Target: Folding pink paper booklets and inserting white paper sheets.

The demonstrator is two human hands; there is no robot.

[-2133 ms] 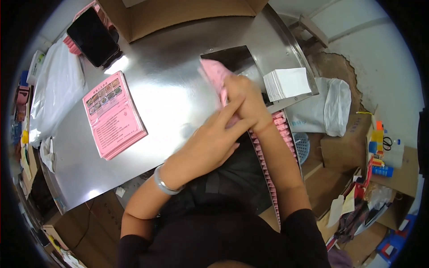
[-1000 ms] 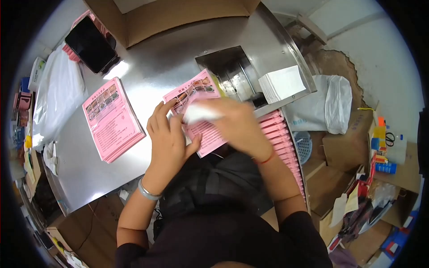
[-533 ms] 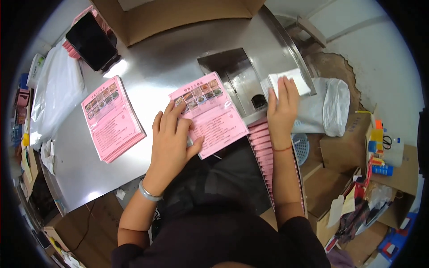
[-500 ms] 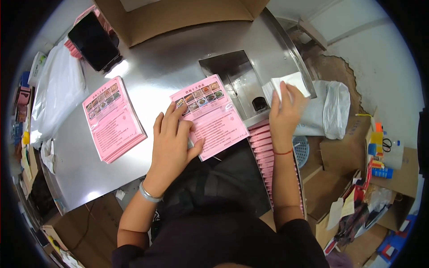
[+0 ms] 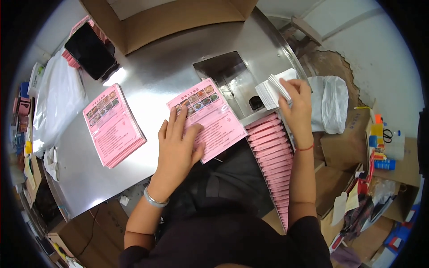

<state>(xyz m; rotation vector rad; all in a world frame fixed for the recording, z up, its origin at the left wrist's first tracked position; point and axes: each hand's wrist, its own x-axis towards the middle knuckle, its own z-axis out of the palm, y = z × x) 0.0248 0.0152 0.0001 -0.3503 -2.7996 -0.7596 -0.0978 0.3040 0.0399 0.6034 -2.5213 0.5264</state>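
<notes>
Left hand (image 5: 177, 145) lies flat, fingers spread, palm down on a pink leaflet (image 5: 208, 117) near the front edge of the steel bench (image 5: 161, 76) — pressing on it, not gripping. Right hand (image 5: 296, 107) is up at the right end of the bench, fingers curled and pinched onto the edge of a stack of white paper slips (image 5: 273, 89); the slips fan out slightly under the fingertips. The stack sits beside a dark rectangular recess (image 5: 228, 78) in the bench top. A second pile of pink leaflets (image 5: 114, 125) lies well to the left, apart from the one under the left hand. Just below the right forearm, a long row of folded pink leaflets (image 5: 272, 163) stands on edge, running from the bench corner toward the person. Far left — a crumpled clear plastic bag (image 5: 58, 102); behind it a dark tablet (image 5: 89, 50) propped up. An open cardboard box (image 5: 174, 18) sits at the back of the bench. White plastic bag (image 5: 333, 105) lies off the right edge
</notes>
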